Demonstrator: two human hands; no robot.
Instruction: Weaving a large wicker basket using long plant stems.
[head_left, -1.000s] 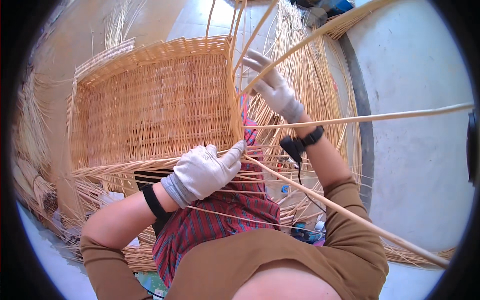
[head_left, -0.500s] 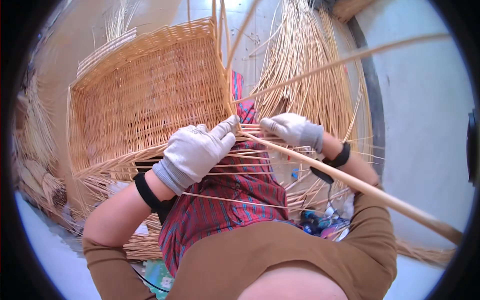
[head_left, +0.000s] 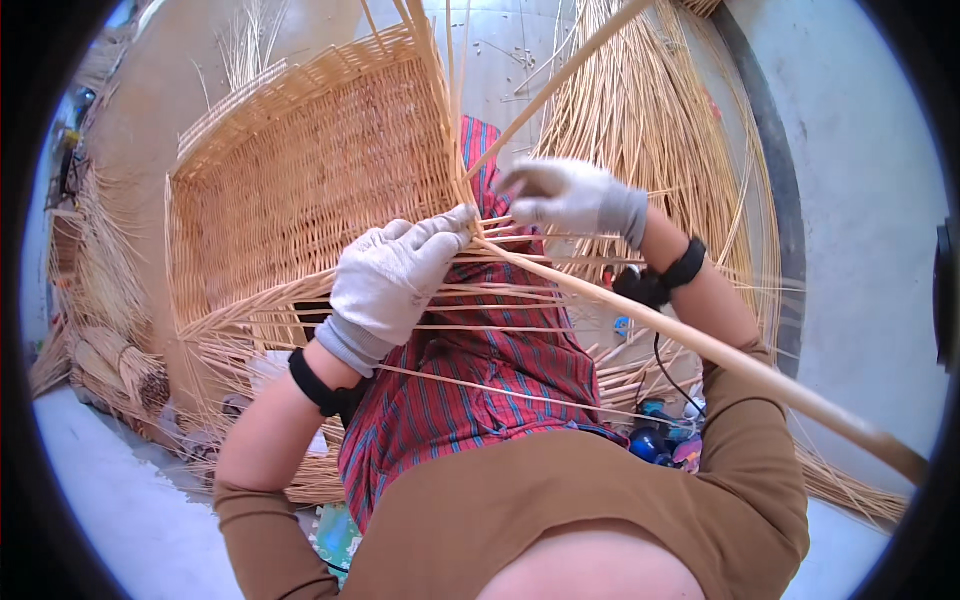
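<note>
A rectangular woven wicker basket [head_left: 310,170] lies tilted at the left, its inside showing. My left hand [head_left: 390,280], in a whitish knit glove, is closed on the basket's near right corner, thumb and fingers pressing the rim. From that corner one thick willow rod [head_left: 640,320] runs out to the lower right, and another rod [head_left: 560,85] rises to the upper right. My right hand [head_left: 575,195], gloved alike, hovers just right of the corner, fingers curved and apart, fingertips slightly blurred. Several thin willow ends [head_left: 500,292] stick out below over my lap.
A large bundle of willow rods [head_left: 640,130] lies at the far right beside a pale wall [head_left: 850,200]. More bundled rods [head_left: 120,370] lie at the left. A red striped cloth [head_left: 480,370] covers my lap. Small dark and coloured items [head_left: 655,440] sit by my right side.
My right hand has lifted from the thin willow ends and moved up slightly. The rod at the upper right has swung to a steeper angle. My left hand stays on the corner.
</note>
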